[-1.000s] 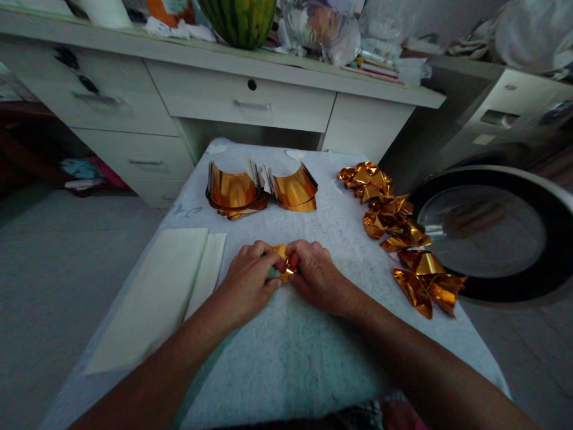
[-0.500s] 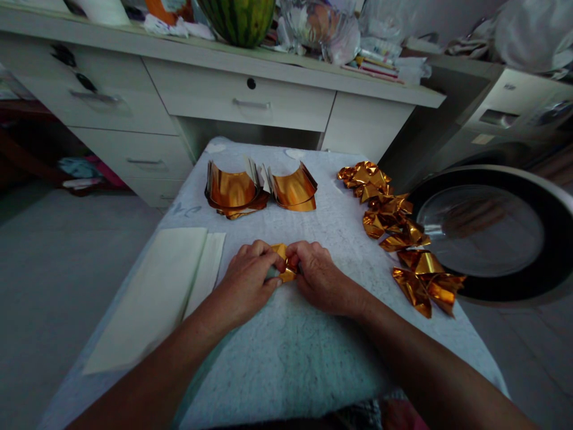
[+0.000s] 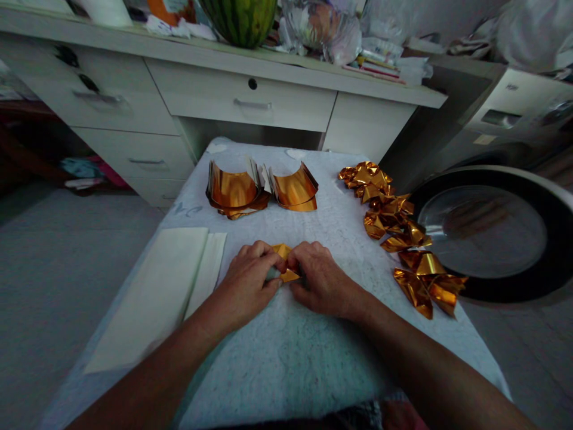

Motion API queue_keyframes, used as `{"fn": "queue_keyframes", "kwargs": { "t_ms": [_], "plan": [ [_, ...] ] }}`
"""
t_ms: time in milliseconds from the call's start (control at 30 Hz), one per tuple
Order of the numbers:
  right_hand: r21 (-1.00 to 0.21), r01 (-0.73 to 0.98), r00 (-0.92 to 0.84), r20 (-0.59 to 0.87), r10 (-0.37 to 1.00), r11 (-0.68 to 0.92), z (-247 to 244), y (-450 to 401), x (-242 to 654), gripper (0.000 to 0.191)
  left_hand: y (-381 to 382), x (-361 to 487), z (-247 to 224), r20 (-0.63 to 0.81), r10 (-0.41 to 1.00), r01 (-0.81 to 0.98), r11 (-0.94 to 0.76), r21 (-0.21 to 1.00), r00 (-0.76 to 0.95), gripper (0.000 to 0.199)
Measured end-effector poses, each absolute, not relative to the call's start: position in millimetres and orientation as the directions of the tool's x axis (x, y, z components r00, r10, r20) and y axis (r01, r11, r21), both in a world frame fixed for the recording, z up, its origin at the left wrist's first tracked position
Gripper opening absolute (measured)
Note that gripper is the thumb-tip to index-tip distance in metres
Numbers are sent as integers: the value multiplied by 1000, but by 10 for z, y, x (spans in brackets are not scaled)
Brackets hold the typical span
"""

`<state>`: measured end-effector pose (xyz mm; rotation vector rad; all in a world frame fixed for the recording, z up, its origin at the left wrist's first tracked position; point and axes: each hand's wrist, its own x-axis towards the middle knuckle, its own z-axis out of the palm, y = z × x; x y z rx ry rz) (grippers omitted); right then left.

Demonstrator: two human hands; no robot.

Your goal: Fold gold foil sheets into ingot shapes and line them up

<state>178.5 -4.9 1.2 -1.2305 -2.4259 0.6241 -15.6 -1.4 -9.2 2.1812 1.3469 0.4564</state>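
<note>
Between my two hands, low over the cloth-covered table (image 3: 322,352), is a small piece of folded gold foil paper (image 3: 290,276). My left hand (image 3: 253,275) pinches its left side with thumb and fingers. On the right side, my right hand (image 3: 317,276) grips it with curled fingers, which hide much of the piece. Beyond the hands stand two curved stacks of gold foil sheets (image 3: 233,190), side by side. A row of folded gold foil pieces (image 3: 388,212) runs down the table's right side.
Pale paper sheets (image 3: 152,292) lie on the left of the table. Behind it is a white drawer cabinet (image 3: 201,95), with a watermelon (image 3: 242,21) and a glass bowl (image 3: 308,27) on top. At right, an open washing machine door (image 3: 487,233) reaches the table's edge.
My right fingers have shifted slightly on the foil piece, and the thumb now sits lower and further left. More of a pointed fold shows between the hands. My left hand is nearly still.
</note>
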Motion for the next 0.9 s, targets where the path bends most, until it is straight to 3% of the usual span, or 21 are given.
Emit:
{"fn": "queue_keyframes", "kwargs": {
  "t_ms": [267,467,900],
  "plan": [
    [-454,667,-619,102,778,590,26,-10,1787,5,-18,-192,5,-56,871,693,-348,632,489,27],
    [-356,662,-672,109,733,660,39,0,1789,13,-15,-208,1,-61,866,689,-351,634,496,34],
    [-26,670,-731,146,666,742,-11,-85,1759,12,-18,-224,-39,45,874,645,-392,656,485,46]
  ]
}}
